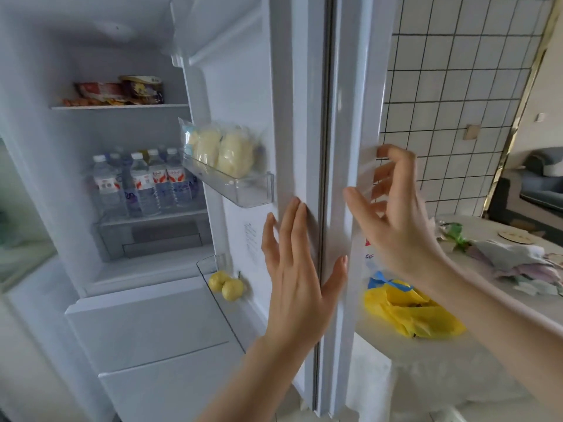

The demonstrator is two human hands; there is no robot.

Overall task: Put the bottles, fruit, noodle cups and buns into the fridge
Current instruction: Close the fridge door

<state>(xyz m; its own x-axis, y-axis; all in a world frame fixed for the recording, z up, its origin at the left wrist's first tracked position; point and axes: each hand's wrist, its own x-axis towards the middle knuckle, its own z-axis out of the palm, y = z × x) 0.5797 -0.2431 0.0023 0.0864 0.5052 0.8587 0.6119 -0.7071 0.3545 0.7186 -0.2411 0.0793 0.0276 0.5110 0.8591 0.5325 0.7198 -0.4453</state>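
The fridge stands open. Noodle cups [142, 89] and snack packs sit on its top shelf, and several water bottles [143, 181] stand on the shelf below. A bag of pale buns [221, 150] fills the upper door bin [243, 190]. Two yellow fruits [227, 286] lie in the lower door bin. My left hand [297, 275] rests flat, fingers straight, on the inner edge of the open fridge door [300, 102]. My right hand [393, 214] has loosely spread fingers at the door's outer edge, blurred, and holds nothing.
To the right, a white table [499, 303] carries a yellow plastic bag [408, 312], crumpled wrappers and a round coaster. A tiled wall is behind it, and a grey sofa shows at the far right. Closed white drawers lie under the fridge shelves.
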